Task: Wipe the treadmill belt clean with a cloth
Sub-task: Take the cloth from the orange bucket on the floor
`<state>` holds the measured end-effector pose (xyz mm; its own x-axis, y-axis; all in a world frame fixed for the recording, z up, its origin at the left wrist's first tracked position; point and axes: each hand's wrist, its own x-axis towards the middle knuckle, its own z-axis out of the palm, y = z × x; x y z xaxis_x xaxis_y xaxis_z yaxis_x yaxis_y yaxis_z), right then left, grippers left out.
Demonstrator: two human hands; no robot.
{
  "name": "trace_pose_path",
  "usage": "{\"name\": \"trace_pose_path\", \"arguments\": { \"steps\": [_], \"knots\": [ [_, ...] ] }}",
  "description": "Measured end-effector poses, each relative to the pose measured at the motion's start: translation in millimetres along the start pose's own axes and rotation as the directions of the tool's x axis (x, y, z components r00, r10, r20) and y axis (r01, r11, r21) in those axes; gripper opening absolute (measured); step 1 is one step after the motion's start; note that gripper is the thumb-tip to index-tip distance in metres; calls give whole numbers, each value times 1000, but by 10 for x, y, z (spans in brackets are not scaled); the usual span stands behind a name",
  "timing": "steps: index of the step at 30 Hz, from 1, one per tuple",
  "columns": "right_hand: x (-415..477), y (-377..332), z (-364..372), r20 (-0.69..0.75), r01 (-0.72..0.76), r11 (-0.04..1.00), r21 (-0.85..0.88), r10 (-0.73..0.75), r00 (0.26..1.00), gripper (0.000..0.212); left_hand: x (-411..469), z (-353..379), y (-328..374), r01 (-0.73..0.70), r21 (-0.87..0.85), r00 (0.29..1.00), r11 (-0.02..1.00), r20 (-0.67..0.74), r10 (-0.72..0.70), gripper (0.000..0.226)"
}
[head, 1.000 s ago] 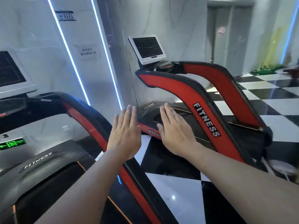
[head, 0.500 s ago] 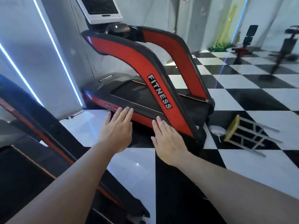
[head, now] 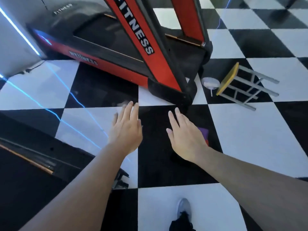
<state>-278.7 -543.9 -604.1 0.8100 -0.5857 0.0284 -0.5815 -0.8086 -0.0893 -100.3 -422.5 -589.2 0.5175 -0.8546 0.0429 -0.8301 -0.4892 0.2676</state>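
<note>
Checkered floor (head: 250, 139), dish (head: 210, 82) beside stool (head: 227, 79), left hand (head: 125, 130), right hand (head: 185, 137) outstretched

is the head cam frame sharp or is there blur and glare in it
head view: the left hand smears into motion blur at its fingers; the side lettering on the treadmill is soft too; blue glare streaks, reflecting the wall light strip, cross the glossy checkered floor; the wide lens bows the tile edges near the frame borders.
</note>
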Motion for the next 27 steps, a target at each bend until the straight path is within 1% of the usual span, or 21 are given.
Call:
{"name": "trace_pose_path", "arguments": {
  "steps": [3,6,11,14,16,19,23,27],
  "knots": [
    [-140,289,437,64,-91,996,19,90,994,61,118,559,73,-19,-2,999,1000,47,19,58],
    [-277,551,962,121,-144,989,33,139,983,61,237,1181,191,-23,-39,996,999,82,26,58],
    [-360,954,1852,200,-184,982,45,172,965,62,289,2099,354,19,-115,996,993,92,-8,56],
    [-436,1190,2408,242,-195,979,54,177,954,60,218,2667,416,-14,-124,993,992,111,28,53],
    [-490,1346,2738,264,-186,981,58,165,950,57,183,3037,425,-36,-90,988,995,145,48,53],
    [-548,1571,3146,312,-122,992,30,107,944,56,152,3496,449,-1,-80,977,997,214,18,55],
    [-524,1840,3641,378,-96,995,1,88,922,55,189,4028,529,17,-83,970,996,244,4,55],
    [-415,2019,4168,458,-75,997,1,66,886,42,379,4510,565,122,-97,968,988,230,-98,56]
  ]
}}
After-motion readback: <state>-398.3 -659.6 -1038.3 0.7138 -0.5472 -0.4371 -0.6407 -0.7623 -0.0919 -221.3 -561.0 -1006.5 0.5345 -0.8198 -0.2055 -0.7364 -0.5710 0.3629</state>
